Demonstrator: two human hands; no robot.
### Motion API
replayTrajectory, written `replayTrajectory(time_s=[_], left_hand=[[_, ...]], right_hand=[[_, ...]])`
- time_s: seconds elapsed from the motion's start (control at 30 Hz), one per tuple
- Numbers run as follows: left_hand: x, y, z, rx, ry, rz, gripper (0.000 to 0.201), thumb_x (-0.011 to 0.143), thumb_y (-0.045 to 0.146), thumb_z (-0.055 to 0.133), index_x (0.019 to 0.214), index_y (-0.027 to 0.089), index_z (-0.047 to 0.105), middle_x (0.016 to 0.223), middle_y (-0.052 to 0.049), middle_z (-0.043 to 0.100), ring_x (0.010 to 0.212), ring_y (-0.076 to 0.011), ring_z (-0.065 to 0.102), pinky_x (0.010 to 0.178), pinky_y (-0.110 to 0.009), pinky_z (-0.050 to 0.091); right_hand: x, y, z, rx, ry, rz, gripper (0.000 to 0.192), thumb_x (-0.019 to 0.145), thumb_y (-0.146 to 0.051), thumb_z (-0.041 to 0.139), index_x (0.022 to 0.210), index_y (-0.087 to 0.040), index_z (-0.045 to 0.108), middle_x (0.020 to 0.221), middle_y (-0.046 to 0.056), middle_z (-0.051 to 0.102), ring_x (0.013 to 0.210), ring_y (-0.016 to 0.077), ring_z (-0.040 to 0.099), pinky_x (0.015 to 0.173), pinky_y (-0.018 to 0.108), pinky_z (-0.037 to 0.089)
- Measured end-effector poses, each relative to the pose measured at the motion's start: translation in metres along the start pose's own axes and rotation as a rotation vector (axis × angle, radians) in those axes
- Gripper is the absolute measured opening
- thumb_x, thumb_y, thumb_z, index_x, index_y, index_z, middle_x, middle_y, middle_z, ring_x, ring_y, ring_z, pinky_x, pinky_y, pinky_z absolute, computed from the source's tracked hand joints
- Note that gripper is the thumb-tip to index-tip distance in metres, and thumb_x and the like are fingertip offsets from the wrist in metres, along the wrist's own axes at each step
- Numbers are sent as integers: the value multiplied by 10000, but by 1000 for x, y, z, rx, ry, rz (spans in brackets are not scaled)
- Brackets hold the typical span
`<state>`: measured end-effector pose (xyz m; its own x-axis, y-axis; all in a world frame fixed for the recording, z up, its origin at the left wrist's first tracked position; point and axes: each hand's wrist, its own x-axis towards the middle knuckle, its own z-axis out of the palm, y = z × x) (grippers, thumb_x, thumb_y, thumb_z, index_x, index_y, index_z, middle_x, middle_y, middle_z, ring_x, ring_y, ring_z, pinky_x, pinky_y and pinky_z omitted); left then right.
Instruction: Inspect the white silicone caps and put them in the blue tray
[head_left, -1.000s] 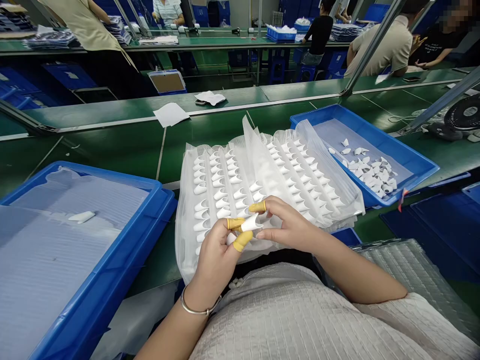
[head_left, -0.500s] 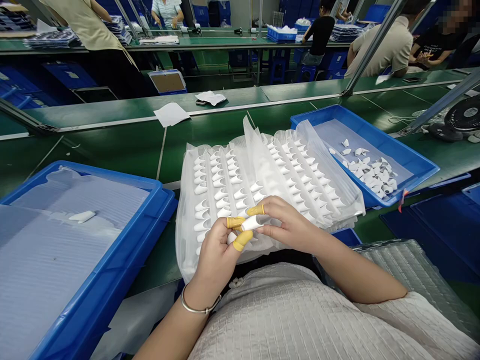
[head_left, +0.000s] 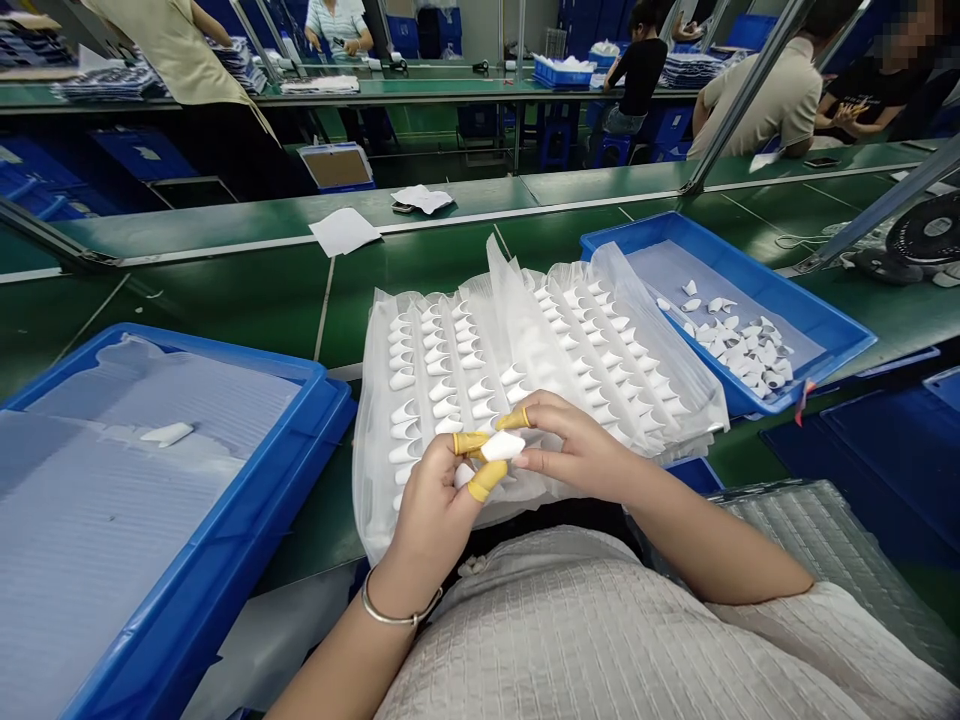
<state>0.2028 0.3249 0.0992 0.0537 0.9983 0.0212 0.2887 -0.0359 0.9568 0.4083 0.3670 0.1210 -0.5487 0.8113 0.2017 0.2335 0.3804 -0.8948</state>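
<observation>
A small white hollow piece (head_left: 503,446) with a pointed end is pinched between the fingertips of both hands. My left hand (head_left: 436,500) grips it from the left with thumb and forefinger, both in yellow finger cots. From the right, the fingertips of my right hand (head_left: 576,447), one in a yellow cot, close on it. Right below lies a translucent white padded sheet (head_left: 525,362) holding rows of similar white pieces (head_left: 442,384). My fingers hide part of the nearest rows.
A blue tray (head_left: 840,340) with a heap of loose white pieces (head_left: 746,350) stands at right. On the left is another blue tray (head_left: 307,375), lined with film and bearing a white piece (head_left: 168,434). Paper (head_left: 345,231), a metal post (head_left: 739,100) and a fan (head_left: 926,228) are farther off.
The white piece has turned in my fingers, so a flat, angled face shows where its rounded side was. Both hands have stayed almost in place.
</observation>
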Motion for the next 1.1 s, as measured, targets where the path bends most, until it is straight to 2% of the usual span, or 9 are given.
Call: replayTrajectory(time_s=[0.07, 0.13, 0.3, 0.43, 0.53, 0.67, 0.73, 0.93, 1.1], left_hand=[[0, 0, 0, 4, 15, 3, 299, 849, 436, 678, 1012, 196, 607, 903, -48, 685, 858, -208, 661, 746, -328, 506], [-1, 1, 0, 63, 36, 18, 281, 847, 430, 679, 993, 198, 615, 887, -42, 687, 850, -210, 660, 750, -335, 506], [-2, 2, 0, 186, 61, 99, 226, 840, 376, 683, 994, 218, 636, 891, -35, 697, 865, -220, 658, 792, -365, 511], [-1, 0, 0, 111, 14, 76, 226, 864, 381, 660, 1012, 213, 629, 897, -37, 691, 835, -198, 658, 763, -339, 520], [-2, 0, 0, 133, 21, 102, 213, 875, 382, 651, 1011, 218, 639, 893, -32, 693, 834, -192, 656, 772, -335, 520], [-3, 0, 0, 187, 28, 186, 182, 888, 342, 633, 1030, 228, 651, 914, -29, 700, 836, -188, 651, 790, -342, 516], [-4, -1, 0, 172, 16, 176, 192, 890, 338, 631, 1049, 232, 652, 925, -30, 699, 842, -190, 649, 795, -342, 511], [-2, -5, 0, 34, -3, 26, 238, 882, 392, 647, 1045, 219, 641, 900, -33, 667, 852, -192, 634, 769, -321, 491], [-1, -4, 0, -48, -26, -11, 236, 864, 384, 668, 1018, 208, 638, 874, -30, 650, 816, -181, 619, 725, -301, 475]], right_hand=[[-2, 0, 0, -80, 11, -62, 329, 917, -411, 663, 1191, -233, 618, 1159, 94, 558, 1126, 243, 525, 991, 410, 435], [-2, 2, 0, -119, 26, -51, 395, 898, -471, 672, 1204, -230, 610, 1163, 99, 558, 1141, 256, 513, 993, 416, 433], [3, 5, 0, -23, -10, 88, 411, 935, -579, 551, 881, -190, 673, 890, 49, 563, 885, 204, 566, 833, 350, 471], [4, 1, 1, 48, 7, 90, 353, 910, -545, 616, 916, -196, 673, 937, 50, 573, 905, 199, 576, 844, 343, 467], [3, 3, 1, 34, 28, 88, 364, 901, -561, 618, 966, -204, 652, 970, 51, 572, 936, 204, 566, 849, 342, 458], [4, 8, 2, 56, -7, 146, 487, 951, -624, 477, 790, -182, 601, 812, 19, 511, 811, 178, 532, 761, 314, 436], [4, 8, 2, 89, -45, 162, 508, 968, -606, 457, 732, -175, 590, 775, 10, 487, 767, 165, 523, 736, 306, 430], [3, 2, -1, 96, -10, 106, 323, 866, -508, 692, 973, -203, 682, 968, 47, 585, 940, 210, 572, 880, 362, 459], [-1, 4, 0, 26, 25, 27, 273, 851, -404, 741, 1046, -229, 663, 1048, 59, 578, 1002, 223, 574, 922, 398, 474]])
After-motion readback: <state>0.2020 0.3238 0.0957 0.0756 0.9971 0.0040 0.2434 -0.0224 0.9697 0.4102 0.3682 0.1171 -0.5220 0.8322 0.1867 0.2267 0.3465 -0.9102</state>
